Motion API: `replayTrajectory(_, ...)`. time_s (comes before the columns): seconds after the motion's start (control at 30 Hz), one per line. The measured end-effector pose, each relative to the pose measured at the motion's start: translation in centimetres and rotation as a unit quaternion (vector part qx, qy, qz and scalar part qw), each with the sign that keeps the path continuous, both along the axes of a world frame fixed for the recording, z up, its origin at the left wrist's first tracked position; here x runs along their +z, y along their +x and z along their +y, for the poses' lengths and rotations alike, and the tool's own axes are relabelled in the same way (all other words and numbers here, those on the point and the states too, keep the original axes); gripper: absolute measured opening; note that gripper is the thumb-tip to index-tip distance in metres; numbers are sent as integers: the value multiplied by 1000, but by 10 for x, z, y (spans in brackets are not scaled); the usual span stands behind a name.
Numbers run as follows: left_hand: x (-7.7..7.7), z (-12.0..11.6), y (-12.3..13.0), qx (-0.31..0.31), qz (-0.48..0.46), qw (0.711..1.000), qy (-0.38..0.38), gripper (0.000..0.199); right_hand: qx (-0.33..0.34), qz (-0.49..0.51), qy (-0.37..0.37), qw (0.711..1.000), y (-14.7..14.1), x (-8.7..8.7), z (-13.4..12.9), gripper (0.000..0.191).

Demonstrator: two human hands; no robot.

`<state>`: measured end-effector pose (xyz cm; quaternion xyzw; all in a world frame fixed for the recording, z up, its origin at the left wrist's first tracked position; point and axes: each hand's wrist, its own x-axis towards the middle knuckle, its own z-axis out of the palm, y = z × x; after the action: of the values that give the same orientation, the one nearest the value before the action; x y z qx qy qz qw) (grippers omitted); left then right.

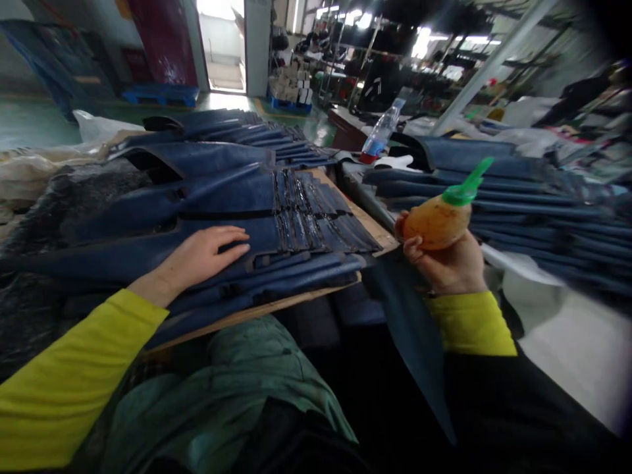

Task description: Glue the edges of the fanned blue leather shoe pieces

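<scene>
My right hand (451, 263) is wrapped round a squeeze bottle (437, 220) of amber liquid, its green nozzle pointing up and to the right. The bottle is held in the air, to the right of a wooden board (372, 224). On that board lie overlapping dark blue sheets (222, 181) that look like leather or coated fabric. Shiny wet streaks (299, 210) run across their stepped right-hand edges. My left hand (202, 260) rests on the nearer sheets, palm down with the fingers stretched out.
More stacked blue sheets (518, 217) lie on the right. A plastic bottle (382, 131) with a little red liquid stands tilted behind the board. Black plastic wrapping (37, 263) is at the left. A dark blue strip (415, 336) hangs below my right hand. Blue pallets (160, 95) sit farther back.
</scene>
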<state>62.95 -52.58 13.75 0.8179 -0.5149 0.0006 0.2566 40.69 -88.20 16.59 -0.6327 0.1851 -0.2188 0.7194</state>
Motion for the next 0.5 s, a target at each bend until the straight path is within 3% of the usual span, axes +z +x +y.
replayTrajectory(0.13,19,12,-27,30,-30,996,-73,40,-8,-30,94,995,-47,-12,47,37)
replayTrajectory(0.23,35,33,-67,48,-25,993,-107,33,-39,-27,160,986,-69,-35,71,33)
replayTrajectory(0.3,37,51,-94,40,-14,992,-119,30,-47,-20,188,981,-77,-53,81,32)
replayTrajectory(0.4,23,79,-122,21,27,995,-94,29,-27,-18,151,988,-77,-71,93,32)
replayTrajectory(0.5,-6,106,-137,12,115,993,-6,33,-5,-26,103,994,-68,-72,107,35)
